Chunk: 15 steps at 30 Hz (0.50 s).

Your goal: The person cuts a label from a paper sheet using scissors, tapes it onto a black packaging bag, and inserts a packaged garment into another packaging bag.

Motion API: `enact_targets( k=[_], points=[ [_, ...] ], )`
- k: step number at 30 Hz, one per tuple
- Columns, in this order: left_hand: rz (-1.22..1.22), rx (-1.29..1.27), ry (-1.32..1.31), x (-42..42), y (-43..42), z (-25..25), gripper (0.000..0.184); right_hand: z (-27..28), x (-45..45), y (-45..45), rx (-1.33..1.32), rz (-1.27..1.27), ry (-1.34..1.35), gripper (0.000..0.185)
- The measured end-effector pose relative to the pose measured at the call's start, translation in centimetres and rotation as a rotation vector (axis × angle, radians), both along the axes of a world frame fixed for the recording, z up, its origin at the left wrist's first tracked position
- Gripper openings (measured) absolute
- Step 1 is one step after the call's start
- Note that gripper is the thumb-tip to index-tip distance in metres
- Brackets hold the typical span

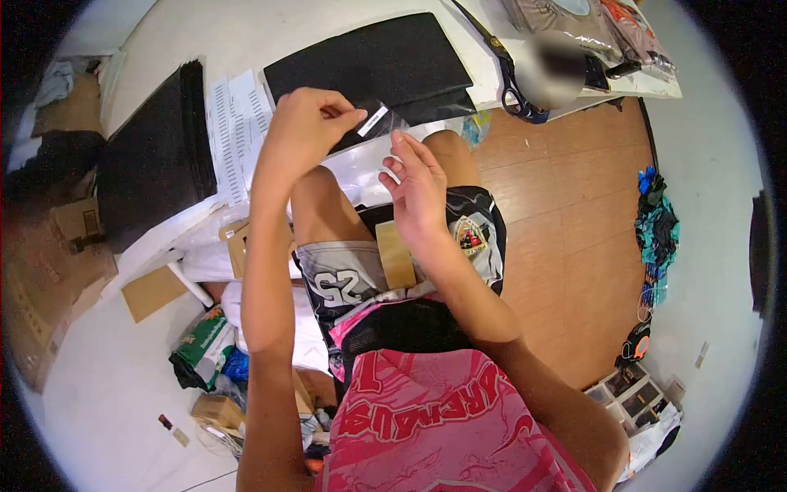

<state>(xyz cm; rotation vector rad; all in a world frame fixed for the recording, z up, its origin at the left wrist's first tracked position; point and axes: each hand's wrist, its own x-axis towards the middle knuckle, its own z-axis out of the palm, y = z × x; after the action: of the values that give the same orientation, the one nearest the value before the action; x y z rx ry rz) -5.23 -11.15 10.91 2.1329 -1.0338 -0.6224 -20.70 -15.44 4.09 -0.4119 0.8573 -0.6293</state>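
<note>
One white label (372,121) | long axis slants up-right | left hand (307,125) pinching clear film (397,121) | right hand (417,182): grip unclear

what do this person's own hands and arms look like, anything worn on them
The left hand and right hand are bare, with no gloves, rings or watch showing. The left arm and right arm have no sleeves; the top is sleeveless, pink with red lettering.
</note>
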Motion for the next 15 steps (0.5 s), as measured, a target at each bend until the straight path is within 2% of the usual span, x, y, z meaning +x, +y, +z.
enact_targets(
  k=[2, 15],
  points=[
    [-0.115, 0.116, -0.069, 1.7, -0.9, -0.4, 0.021, -0.2, 0.7, 0.1, 0.068, 0.0, 0.012, 0.021],
    [-0.265, 0.148, -0.128, 4.8, -3.8, -1.9, 0.023, 0.5, 2.6, 0.3, 0.303, 0.01, -0.032, 0.024]
  ],
)
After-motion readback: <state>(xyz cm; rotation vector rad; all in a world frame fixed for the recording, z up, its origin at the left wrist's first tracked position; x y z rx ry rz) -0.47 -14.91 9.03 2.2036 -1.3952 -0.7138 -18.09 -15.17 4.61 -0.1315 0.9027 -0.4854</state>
